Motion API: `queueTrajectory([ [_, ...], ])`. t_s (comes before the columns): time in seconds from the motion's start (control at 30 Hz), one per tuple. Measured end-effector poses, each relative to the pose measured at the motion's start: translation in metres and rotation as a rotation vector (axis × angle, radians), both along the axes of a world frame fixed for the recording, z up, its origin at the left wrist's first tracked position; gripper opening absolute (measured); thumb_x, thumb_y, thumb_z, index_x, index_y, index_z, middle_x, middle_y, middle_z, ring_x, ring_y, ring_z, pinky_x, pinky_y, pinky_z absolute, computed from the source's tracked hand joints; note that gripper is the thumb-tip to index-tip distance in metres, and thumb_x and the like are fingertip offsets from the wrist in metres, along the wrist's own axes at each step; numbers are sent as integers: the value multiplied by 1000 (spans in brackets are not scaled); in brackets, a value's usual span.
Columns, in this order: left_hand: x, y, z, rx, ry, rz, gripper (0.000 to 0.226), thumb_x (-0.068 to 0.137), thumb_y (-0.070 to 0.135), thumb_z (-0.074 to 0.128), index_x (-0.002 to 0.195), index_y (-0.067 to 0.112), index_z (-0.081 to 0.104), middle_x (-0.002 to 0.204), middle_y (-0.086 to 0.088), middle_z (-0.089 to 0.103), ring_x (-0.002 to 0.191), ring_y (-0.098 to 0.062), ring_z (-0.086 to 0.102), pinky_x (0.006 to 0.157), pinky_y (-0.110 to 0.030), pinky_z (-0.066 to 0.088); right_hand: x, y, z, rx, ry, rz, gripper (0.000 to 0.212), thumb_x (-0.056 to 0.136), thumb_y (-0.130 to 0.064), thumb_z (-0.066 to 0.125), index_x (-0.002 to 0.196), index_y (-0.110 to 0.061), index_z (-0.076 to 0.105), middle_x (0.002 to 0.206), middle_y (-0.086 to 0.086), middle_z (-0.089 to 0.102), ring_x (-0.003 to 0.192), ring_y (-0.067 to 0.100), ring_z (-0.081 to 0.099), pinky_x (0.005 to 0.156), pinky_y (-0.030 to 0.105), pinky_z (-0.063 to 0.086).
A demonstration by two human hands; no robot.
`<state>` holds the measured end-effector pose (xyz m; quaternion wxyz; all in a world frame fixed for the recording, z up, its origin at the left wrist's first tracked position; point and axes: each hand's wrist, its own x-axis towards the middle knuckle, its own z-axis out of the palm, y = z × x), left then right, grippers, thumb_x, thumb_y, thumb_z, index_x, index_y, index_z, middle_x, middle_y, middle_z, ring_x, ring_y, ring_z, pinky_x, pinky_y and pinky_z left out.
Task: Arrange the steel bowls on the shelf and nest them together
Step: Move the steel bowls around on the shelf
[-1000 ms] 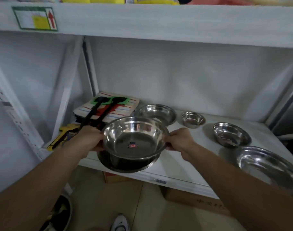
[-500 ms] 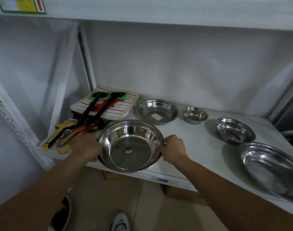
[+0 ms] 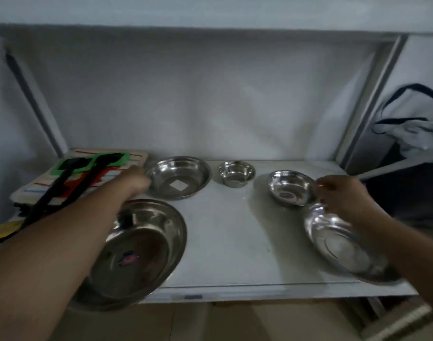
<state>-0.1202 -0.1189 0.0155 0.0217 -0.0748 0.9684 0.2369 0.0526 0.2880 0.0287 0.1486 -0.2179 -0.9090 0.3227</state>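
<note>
Hands (image 3: pixel 134 179) (image 3: pixel 341 195) at two bowls' (image 3: pixel 178 177) (image 3: pixel 291 188) rims.

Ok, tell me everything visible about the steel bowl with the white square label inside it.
The round, shiny steel bowl with the white square label stands upright at the back left of the white shelf, with a wide rim, sloping walls and a flat base where the label lies. Nothing else is in it. The left hand is at its left rim; whether it touches is blurred. The striped mat lies beside it.

A striped flat pack (image 3: pixel 50 183) crossed by black-handled green-headed tools (image 3: pixel 70 178) is seen at nine o'clock; white cloth (image 3: pixel 412 124) at three.
</note>
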Motion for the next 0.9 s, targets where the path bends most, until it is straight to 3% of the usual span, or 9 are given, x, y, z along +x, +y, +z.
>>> queueTrajectory([
  [0.07, -25, 9, -13, 43, -36, 27, 39, 101, 19, 56, 128, -9, 62, 128, -30, 65, 114, -40, 65, 87, -38, 48, 7, 68, -7, 168, -177, -138, 33, 91, -24, 69, 117, -5, 74, 113, 20, 75, 100, 38, 69, 92, 42, 53],
  [0.17, -54, 5, -38, 199, -111, 85, 27, 99, 7, 59, 115, -14, 62, 110, -34, 64, 98, -44, 67, 85, -49, 55, 22, 136, -26, 295, -478, -179, 55, 88, -38, 69, 127, 0, 65, 126, 21, 67, 105, 36, 64, 86, 38, 48],
  [0.3, -91, -13, -73, 337, -100, 195, 36, 85, -6, 70, 117, -20, 62, 112, -38, 66, 99, -50, 70, 89, -59, 58, 31, 170, -63, 327, -687, -95, 44, 92, -37, 66, 106, 4, 72, 99, 15, 74, 83, 26, 68, 71, 31, 54],
  [0.4, -94, -18, -75, 581, -116, 231, 37, 86, -11, 57, 122, -15, 61, 108, -34, 66, 88, -44, 72, 70, -56, 63, 35, 180, -76, 184, -631, -140, 16, 86, -11, 71, 82, 3, 76, 67, 11, 68, 63, 24, 70, 47, 26, 47],
  [0.53, -46, 0, -13, 648, -13, 213, 28, 95, -5, 56, 122, -2, 63, 103, -20, 66, 72, -28, 65, 33, -26, 55, 47, 188, -61, -16, -557, -116, 13, 85, 7, 65, 89, 17, 73, 85, 40, 70, 68, 40, 69, 63, 42, 58],
  [0.67, -15, 11, 40, 703, 118, 191, 42, 87, -9, 68, 128, -11, 59, 114, -30, 66, 69, -31, 66, 33, -28, 55, 54, 187, -26, -298, -422, -81, 12, 73, 3, 80, 78, 12, 74, 89, 51, 61, 72, 36, 56, 69, 47, 45],
  [0.73, 5, 27, 60, 733, 113, 146, 32, 84, -9, 70, 115, -12, 64, 99, -28, 69, 68, -31, 69, 35, -26, 56, 57, 165, -3, -399, -332, -29, 31, 57, -8, 89, 71, 11, 69, 68, 39, 58, 59, 31, 53, 59, 37, 43],
  [0.8, 28, 48, 70, 768, 102, 91, 10, 86, -9, 67, 95, -6, 66, 83, -21, 68, 65, -27, 68, 37, -22, 56, 53, 135, 16, -496, -239, 11, 22, 72, 2, 77, 75, 18, 61, 55, 23, 57, 43, 23, 55, 44, 24, 44],
  [0.9, 54, 77, 71, 793, 77, 28, 13, 88, -9, 64, 82, 1, 63, 77, -16, 68, 57, -23, 70, 39, -23, 58, 39, 112, 27, -450, -215, 112, 63, 68, -13, 89, 103, 30, 58, 80, 28, 60, 71, 33, 60, 67, 36, 50],
])
